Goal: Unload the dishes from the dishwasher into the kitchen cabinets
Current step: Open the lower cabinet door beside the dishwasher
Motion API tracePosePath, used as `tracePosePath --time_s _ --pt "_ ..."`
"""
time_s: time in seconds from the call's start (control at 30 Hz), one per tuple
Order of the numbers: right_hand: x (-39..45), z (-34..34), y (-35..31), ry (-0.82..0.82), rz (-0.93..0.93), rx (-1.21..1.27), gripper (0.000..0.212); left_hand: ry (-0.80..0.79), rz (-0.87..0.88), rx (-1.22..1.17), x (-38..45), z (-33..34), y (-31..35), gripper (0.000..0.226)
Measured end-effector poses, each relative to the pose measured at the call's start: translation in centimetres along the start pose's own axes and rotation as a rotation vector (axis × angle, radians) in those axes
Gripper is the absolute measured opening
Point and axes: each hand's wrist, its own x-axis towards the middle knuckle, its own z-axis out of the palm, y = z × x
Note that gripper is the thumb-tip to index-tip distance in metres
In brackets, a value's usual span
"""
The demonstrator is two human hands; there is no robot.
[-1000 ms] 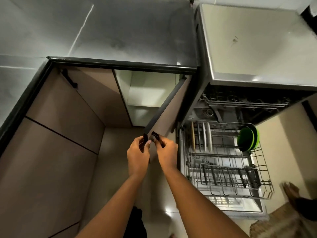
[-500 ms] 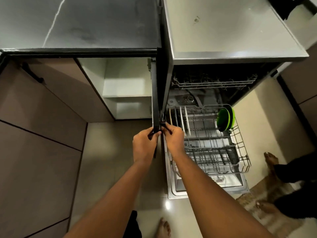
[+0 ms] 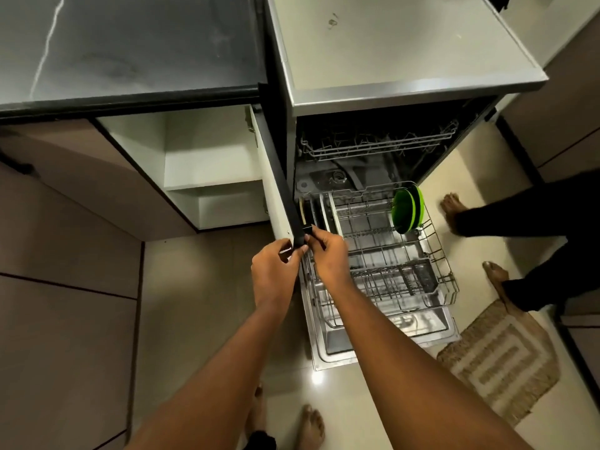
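Green bowls (image 3: 407,211), two, stand on edge in the rack (image 3: 435,277); your left hand (image 3: 274,271) and right hand (image 3: 328,254) pinch the cabinet door (image 3: 279,190).

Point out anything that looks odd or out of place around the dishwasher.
Nothing looks spilled or broken. One oddity: the open cabinet door swings against the dishwasher's side, with the left hand and right hand both at its edge.

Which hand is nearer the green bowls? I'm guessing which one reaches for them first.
Right. The right hand grips the cabinet door handle on the dishwasher side, below-left of the green bowls. The left hand holds the door's far side, farther away.
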Motion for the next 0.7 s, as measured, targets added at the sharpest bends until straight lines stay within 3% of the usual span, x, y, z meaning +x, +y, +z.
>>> tracePosePath --time_s 0.23,0.4,0.53,0.7 --pt "-0.7 -0.6 -0.8 -0.024 0.025 -0.085 0.041 -0.046 -0.055 0.024 0.0 -0.4 0.0 0.028" --pt "-1.9 -2.2 -1.7 0.058 0.057 -0.141 0.052 -0.096 -0.109 0.081 -1.5 -1.0 0.2 0.03" --pt "-4.4 -4.3 -3.0 0.095 0.05 -0.194 0.048 -0.218 -0.114 0.094 -3.2 -1.3 0.9 0.019" --pt "-7.1 -7.3 -4.0 0.13 0.078 -0.275 0.042 -0.366 -0.047 0.081 -4.2 -1.0 3.2 0.022"
